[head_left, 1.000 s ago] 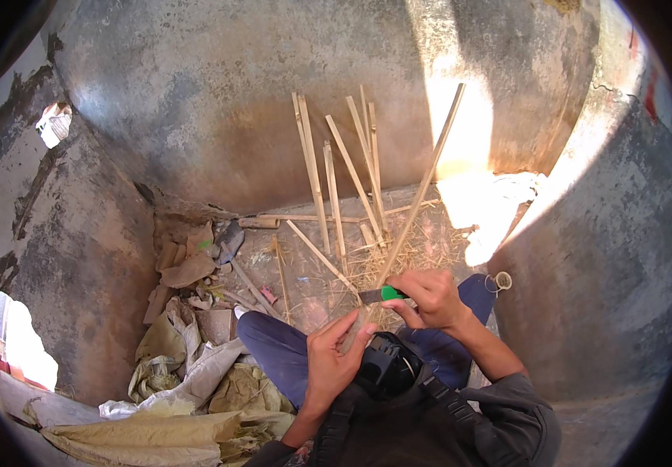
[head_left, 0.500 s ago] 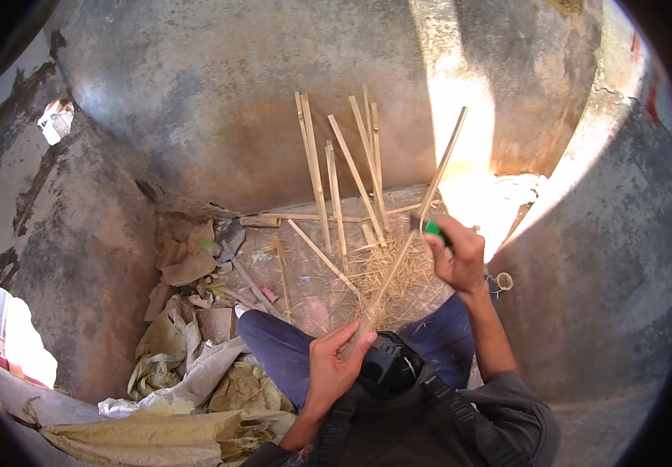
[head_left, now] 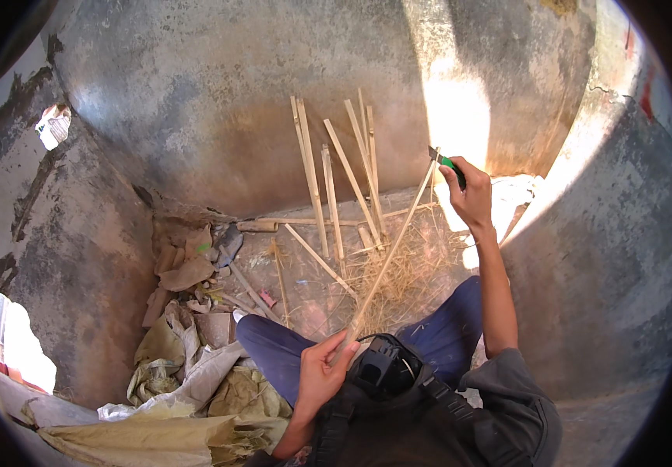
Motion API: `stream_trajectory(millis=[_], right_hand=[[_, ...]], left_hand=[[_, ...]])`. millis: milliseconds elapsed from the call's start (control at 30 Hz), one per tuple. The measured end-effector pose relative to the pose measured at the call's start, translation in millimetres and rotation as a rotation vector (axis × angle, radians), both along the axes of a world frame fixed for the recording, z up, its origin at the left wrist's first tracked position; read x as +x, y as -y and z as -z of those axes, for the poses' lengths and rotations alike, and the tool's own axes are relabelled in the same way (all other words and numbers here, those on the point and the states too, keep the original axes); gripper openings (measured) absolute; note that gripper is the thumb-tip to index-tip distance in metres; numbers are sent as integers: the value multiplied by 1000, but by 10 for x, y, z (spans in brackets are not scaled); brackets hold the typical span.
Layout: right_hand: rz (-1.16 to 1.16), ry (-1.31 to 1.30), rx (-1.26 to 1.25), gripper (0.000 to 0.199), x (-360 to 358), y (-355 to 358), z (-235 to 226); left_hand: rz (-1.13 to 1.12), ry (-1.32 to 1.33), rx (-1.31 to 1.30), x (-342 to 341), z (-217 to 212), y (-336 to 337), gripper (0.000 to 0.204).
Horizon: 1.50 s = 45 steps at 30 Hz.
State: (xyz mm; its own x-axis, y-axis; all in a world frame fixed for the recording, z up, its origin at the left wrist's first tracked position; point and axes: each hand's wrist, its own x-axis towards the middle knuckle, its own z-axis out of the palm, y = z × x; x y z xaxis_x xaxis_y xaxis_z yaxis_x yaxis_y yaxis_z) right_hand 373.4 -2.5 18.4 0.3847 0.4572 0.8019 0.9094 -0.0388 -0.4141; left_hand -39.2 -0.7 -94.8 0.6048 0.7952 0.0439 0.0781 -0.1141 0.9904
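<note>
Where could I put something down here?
A small, mostly bare patch of floor lies between the thin stick and the shavings. Glare hides the far right. Crowded: beneath the held stick, among the leaning sticks, and left, under rubble and sacks.

A rough, makeshift work corner in a worn, bare-walled space: blotched grey walls [head_left: 219,62] with ragged openings around eight and ten o'clock, pale strips [head_left: 330,202] leaning at twelve, shavings [head_left: 406,284] on the floor [head_left: 309,268], a green-handled knife [head_left: 452,170] at two, crumpled sacks [head_left: 141,440] at seven.
</note>
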Motion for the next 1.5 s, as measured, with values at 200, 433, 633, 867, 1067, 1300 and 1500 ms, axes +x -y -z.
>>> stream_trajectory(millis=[200,433,633,867,1067,1300,1500], right_hand=[[338,-316,-127,49,1245,105,227],[155,-181,-533,41,434,309,450],[-291,-144,-244,28,-832,426,575],[-461,110,-242,25,-1582,483,581],[-440,150,-208,26,-1587,513,510],[-338,191,-168,23,-1297,483,411],[130,-202,-16,31,-20,382,186]], left_hand=[[71,14,-201,-170,13,-25,32],[228,28,-351,-23,-249,-293,47],[267,118,-422,179,-287,-365,47],[193,102,-251,291,-439,-216,37],[26,39,106,346,-524,-70,30],[41,-18,94,276,-565,5,31],[220,-24,-209,-22,-376,147,35]])
